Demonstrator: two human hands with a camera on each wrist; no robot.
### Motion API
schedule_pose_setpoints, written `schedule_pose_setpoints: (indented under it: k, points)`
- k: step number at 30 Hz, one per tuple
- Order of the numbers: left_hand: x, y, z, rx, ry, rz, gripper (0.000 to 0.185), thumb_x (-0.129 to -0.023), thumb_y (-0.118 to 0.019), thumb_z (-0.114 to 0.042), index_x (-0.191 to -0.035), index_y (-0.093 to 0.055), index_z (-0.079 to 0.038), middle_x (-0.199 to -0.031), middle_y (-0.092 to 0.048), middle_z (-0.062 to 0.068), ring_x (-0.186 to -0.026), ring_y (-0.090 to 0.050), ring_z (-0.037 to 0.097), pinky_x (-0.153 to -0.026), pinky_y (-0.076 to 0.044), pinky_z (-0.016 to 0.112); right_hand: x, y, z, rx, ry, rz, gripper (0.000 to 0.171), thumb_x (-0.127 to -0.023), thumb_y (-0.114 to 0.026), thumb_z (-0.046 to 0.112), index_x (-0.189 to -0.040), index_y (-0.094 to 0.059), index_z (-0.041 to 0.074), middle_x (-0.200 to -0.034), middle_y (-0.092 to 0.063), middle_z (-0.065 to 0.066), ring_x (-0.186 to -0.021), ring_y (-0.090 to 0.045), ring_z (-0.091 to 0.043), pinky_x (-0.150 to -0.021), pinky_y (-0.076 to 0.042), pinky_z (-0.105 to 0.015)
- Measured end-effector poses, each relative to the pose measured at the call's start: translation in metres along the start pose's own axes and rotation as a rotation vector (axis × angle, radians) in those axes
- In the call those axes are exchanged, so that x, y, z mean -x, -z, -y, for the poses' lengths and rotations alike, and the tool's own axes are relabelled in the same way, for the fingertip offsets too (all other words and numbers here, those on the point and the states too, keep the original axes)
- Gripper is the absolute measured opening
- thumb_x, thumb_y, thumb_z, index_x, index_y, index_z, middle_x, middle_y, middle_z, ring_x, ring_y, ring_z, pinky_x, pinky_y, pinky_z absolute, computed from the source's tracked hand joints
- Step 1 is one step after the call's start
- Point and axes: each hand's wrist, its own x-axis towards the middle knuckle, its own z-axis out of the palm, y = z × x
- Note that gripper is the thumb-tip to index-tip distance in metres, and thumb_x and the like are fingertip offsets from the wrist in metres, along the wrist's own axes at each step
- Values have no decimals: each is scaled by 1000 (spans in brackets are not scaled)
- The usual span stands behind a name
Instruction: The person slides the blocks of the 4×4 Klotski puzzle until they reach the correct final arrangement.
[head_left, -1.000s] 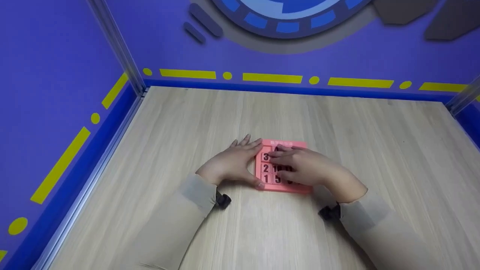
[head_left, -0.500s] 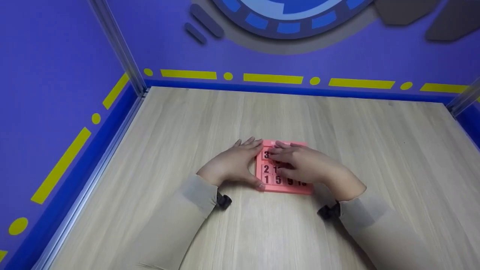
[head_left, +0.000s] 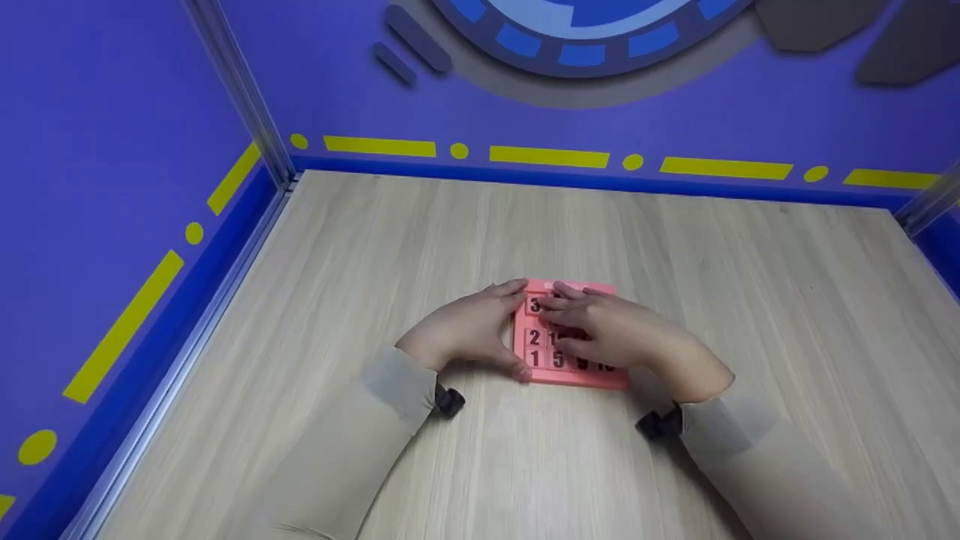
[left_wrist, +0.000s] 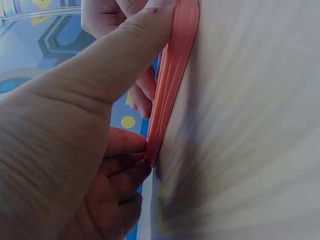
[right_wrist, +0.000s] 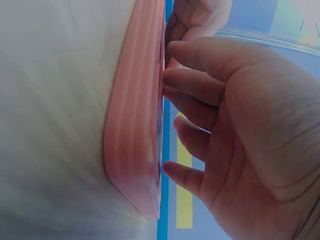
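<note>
A pink sliding number puzzle lies flat on the wooden table. My left hand holds its left side, with the thumb at the near corner and the fingers at the far corner. My right hand reaches over the puzzle from the right, its fingers loosely bent. One fingertip touches or nearly touches the 3 tile. A gap separates that tile from the 2 tile. Tiles 1 and 5 show along the near row. My right hand hides much of the far and right part. In the right wrist view, fingertips meet the puzzle's face.
The wooden table extends around the puzzle. A purple-blue back wall with yellow dashes rises at the far edge, and a similar wall stands at left. Black straps are on both wrists.
The 3 tile has slid toward the far edge, opening a gap above the 2 tile. My left fingers have drawn together at the far corner. The right hand has barely moved.
</note>
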Motion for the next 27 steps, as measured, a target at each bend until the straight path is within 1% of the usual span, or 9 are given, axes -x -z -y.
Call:
schedule_pose_setpoints:
  k: [5,9,12,15,17,21,24,27]
  points:
    - [-3,0,0,7,-28,-16,133,-75,-102,-62,-178,-36,-11,-191,-24,4,-175,-33,28,-144,-33,41,0,0,-4,-12,-7,-5,59,-113,-67,37,-167,-57,17,-180,-46,-7,-177,-27,-32,-145,-26,-60]
    - [-4,-1,2,3,-48,-37,134,-73,-103,-64,-178,-38,-11,-189,-29,4,-172,-40,28,-142,-37,40,0,0,-5,-10,10,-17,61,-113,-68,37,-169,-55,16,-182,-43,-4,-177,-26,-31,-146,-24,-59]
    - [-2,-2,4,-6,-50,-44,134,-74,-101,-65,-177,-37,-9,-188,-30,4,-171,-40,27,-141,-37,39,3,-1,-4,-21,35,-26,64,-113,-68,39,-171,-52,17,-184,-41,-4,-176,-29,-31,-144,-28,-59]
    - [0,-2,8,-12,-51,-58,130,-75,-99,-64,-176,-39,-8,-188,-31,3,-171,-41,27,-141,-38,39,10,-2,-1,-43,56,-44,64,-113,-70,39,-171,-52,19,-184,-41,-4,-174,-35,-31,-141,-36,-60]
    - [0,-2,10,-17,-59,-72,127,-77,-98,-63,-175,-41,-7,-187,-33,3,-170,-42,27,-141,-38,39,15,-3,2,-45,72,-56,62,-112,-71,37,-169,-55,20,-183,-43,-4,-171,-40,-31,-138,-40,-60]
    - [0,-3,12,2,-64,-88,125,-77,-98,-61,-174,-43,-7,-185,-36,2,-169,-44,26,-140,-40,38,23,-6,9,-21,123,-66,55,-111,-72,32,-163,-63,16,-178,-52,-7,-165,-50,-33,-134,-47,-59]
    - [-2,-3,12,22,-62,-84,125,-76,-99,-61,-174,-43,-7,-185,-36,1,-169,-44,24,-140,-40,39,25,-10,13,2,177,-83,50,-109,-74,26,-157,-69,12,-169,-61,-9,-158,-59,-32,-130,-52,-56]
    - [-3,-3,12,34,-64,-80,126,-76,-100,-62,-175,-42,-7,-185,-36,1,-170,-42,24,-140,-39,39,26,-12,15,34,220,-111,44,-108,-76,24,-150,-74,11,-158,-67,-8,-149,-64,-29,-128,-55,-53]
